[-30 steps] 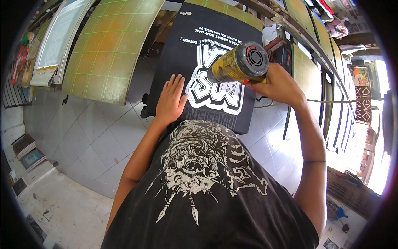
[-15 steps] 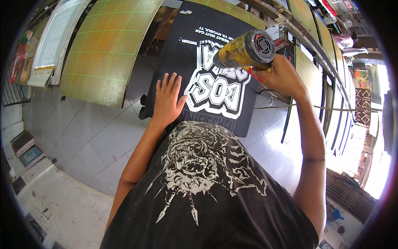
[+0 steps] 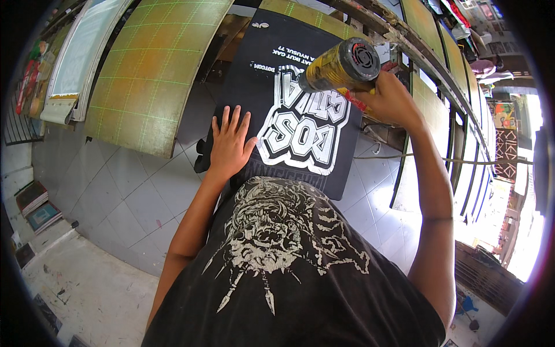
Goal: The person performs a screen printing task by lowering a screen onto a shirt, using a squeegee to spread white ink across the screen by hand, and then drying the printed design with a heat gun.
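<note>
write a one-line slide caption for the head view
Right hand holds a yellow heat gun over printed black fabric; left hand rests flat on it.

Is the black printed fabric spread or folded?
Spread: the black fabric lies flat under the left hand, its white print facing up.

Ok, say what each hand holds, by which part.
The right hand grips the yellow and black barrel-shaped heat gun by its handle; the left hand, flat on black printed fabric, holds nothing.

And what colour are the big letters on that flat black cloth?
The big letters are white; head view.
</note>
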Demonstrator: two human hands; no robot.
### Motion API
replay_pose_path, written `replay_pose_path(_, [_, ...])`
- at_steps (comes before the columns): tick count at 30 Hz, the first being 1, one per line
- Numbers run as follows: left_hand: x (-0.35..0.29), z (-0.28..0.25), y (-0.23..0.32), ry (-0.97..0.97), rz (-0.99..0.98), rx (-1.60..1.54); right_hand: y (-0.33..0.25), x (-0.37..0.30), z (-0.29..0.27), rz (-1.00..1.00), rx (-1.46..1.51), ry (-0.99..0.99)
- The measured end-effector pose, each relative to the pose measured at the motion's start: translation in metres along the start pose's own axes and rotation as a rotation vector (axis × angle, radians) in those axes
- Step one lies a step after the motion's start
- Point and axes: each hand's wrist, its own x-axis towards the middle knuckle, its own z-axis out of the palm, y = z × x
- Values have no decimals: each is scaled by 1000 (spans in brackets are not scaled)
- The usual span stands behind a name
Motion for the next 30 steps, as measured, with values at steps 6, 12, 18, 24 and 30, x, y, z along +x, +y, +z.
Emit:
replay_pose_path(6, [1, -2, 1, -12, -1, 3, 0, 11, -7, 21, -28, -10])
replay_pose_path(12, [1, -1, 0, -4, -1, 0, 7, 20, -7, -8, 24, 32])
replay_pose_path(18, [1, -1, 0, -14, -8, 9, 16, 30, -6, 58, -62, 42])
replay_pose_path(24, [2, -1, 0, -22, -17, 3, 18, 36, -5, 14, -29, 48])
replay_pose_path(30, [2, -2, 0, -21, -18, -3, 13, 41, -8, 74, -52, 31])
